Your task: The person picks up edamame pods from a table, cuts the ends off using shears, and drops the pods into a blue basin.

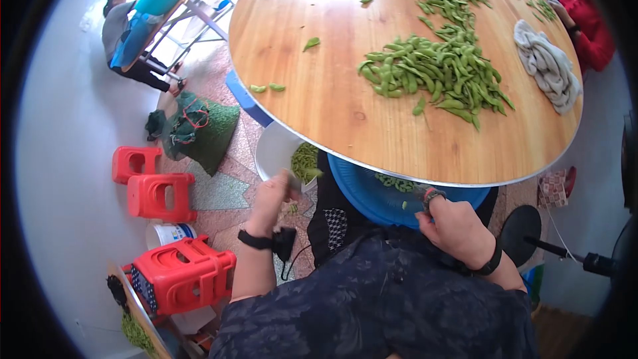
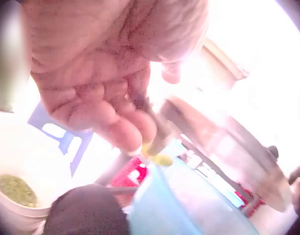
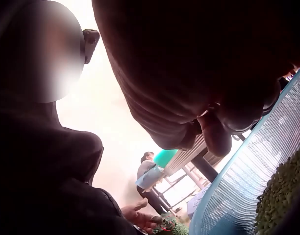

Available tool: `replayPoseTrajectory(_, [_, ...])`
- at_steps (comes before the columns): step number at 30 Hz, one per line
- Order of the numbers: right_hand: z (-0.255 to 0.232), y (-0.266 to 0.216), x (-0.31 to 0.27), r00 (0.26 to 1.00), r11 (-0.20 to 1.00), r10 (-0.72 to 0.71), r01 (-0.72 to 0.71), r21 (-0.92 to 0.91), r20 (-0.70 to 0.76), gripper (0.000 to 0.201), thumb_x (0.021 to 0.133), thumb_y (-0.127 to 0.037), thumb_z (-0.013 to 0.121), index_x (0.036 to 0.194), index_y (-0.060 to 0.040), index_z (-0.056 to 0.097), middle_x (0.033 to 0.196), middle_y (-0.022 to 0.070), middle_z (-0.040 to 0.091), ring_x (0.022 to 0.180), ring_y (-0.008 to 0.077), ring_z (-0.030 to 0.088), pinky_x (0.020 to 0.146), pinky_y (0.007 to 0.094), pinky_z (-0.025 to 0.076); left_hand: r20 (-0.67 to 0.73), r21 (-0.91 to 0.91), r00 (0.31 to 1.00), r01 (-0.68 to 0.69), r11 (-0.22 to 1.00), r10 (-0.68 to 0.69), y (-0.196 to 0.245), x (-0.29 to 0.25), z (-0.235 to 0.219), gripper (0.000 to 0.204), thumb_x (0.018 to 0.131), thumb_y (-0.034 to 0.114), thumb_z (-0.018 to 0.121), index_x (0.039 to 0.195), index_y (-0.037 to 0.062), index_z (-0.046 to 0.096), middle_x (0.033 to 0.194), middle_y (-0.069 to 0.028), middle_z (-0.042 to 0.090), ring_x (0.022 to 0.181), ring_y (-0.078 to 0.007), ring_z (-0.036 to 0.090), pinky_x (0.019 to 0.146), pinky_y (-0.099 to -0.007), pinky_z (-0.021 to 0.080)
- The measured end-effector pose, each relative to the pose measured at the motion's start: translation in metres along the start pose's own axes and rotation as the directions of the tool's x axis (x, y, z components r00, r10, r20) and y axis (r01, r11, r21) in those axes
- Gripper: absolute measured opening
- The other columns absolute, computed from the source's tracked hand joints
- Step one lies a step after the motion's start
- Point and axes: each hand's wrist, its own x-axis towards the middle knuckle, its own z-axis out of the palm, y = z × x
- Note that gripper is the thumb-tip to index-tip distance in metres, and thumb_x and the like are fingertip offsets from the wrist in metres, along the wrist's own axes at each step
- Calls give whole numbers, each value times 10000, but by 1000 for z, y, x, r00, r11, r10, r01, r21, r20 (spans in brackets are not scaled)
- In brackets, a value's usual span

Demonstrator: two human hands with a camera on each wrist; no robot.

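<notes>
My left hand (image 1: 271, 201) is over the floor beside a white bucket (image 1: 269, 149) of green pods, fingers curled. In the left wrist view a yellow-green pod (image 2: 161, 159) shows at the fingertips of the left hand (image 2: 108, 93), pinched there. My right hand (image 1: 458, 229), a band round one finger, is curled above the near right rim of a blue basket (image 1: 352, 189); nothing shows in its grip. The right wrist view has the right hand (image 3: 189, 93) in deep shadow beside the basket (image 3: 238, 166), which holds shelled beans (image 3: 282, 196).
A round wooden table (image 1: 299, 93) carries a pile of pods (image 1: 438, 70) and a grey cloth (image 1: 548, 70). Red stools (image 1: 159, 196) and a green sack (image 1: 206, 133) stand at left. One person (image 1: 119, 26) is at far left, another in red (image 1: 591, 26) at right.
</notes>
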Motion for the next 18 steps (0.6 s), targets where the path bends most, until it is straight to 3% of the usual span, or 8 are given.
replayPoseTrajectory(1, [2, 1, 0, 1000, 1000, 0, 0, -2, 10, 209, 799, -124, 658, 877, 20, 528, 645, 150, 577, 560, 316, 612, 501, 387, 501, -31, -220, 983, 167, 961, -178, -19, 9, -16, 635, 980, 552, 325, 948, 12, 658, 745, -60, 637, 694, -153, 606, 646, -276, 462])
replayPoseTrajectory(2, [2, 1, 1, 1000, 1000, -23, 23, 1, 12, 209, 799, -124, 658, 877, 20, 528, 645, 150, 577, 560, 316, 612, 501, 387, 501, -52, -227, 983, 158, 961, -174, -21, 4, -22, 635, 980, 552, 325, 948, 12, 658, 745, -60, 637, 694, -153, 606, 646, -276, 462])
replayPoseTrajectory(5, [-2, -7, 6, 1000, 1000, -15, 15, 27, 19, 201, 805, -119, 660, 856, 14, 518, 661, 162, 586, 587, 324, 621, 504, 395, 495, 145, -678, 988, 135, 723, -49, -21, -13, -25, 811, 927, 686, 219, 1003, 6, 653, 792, -114, 645, 780, -250, 619, 735, -306, 474])
replayPoseTrajectory(6, [-1, -8, 10, 999, 999, -24, 24, 23, 23, 201, 805, -119, 660, 856, 14, 518, 661, 162, 586, 587, 324, 621, 504, 395, 495, 137, -684, 989, 128, 718, -45, -12, -19, -15, 811, 927, 686, 219, 1003, 6, 653, 792, -114, 645, 780, -250, 619, 735, -306, 474])
replayPoseTrajectory(8, [0, -7, 14, 991, 984, -119, 125, 124, -58, 212, 810, -110, 663, 888, 23, 518, 681, 165, 591, 592, 330, 619, 508, 397, 489, 360, -766, 866, 62, 640, 347, 15, -33, 9, 917, 895, 736, 185, 1165, -44, 583, 855, -119, 638, 791, -216, 632, 746, -307, 488])
replayPoseTrajectory(12, [-2, -21, 32, 985, 956, -118, 146, 256, -123, 231, 835, -122, 657, 940, 27, 515, 699, 154, 596, 596, 333, 618, 510, 389, 486, 582, -656, 681, 71, 751, 444, 56, -39, 50, 1036, 833, 810, 152, 1298, -57, 477, 926, -179, 626, 853, -240, 621, 755, -298, 472])
replayPoseTrajectory(15, [-7, -31, 38, 997, 919, -47, 64, 390, -54, 216, 878, -129, 622, 988, 22, 513, 734, 142, 612, 649, 331, 634, 554, 371, 504, 659, -629, 619, 142, 764, 427, 67, -41, 74, 1030, 833, 811, 162, 1277, -58, 492, 937, -174, 629, 878, -229, 623, 763, -300, 474])
replayPoseTrajectory(18, [-11, -34, 38, 991, 841, -130, 108, 530, 4, 171, 913, -118, 571, 1008, 12, 513, 789, 129, 636, 731, 316, 653, 631, 345, 518, 733, -611, 485, 158, 776, 478, 70, -41, 89, 872, 877, 737, 310, 1262, -22, 500, 1007, -123, 624, 926, -199, 614, 783, -268, 454])
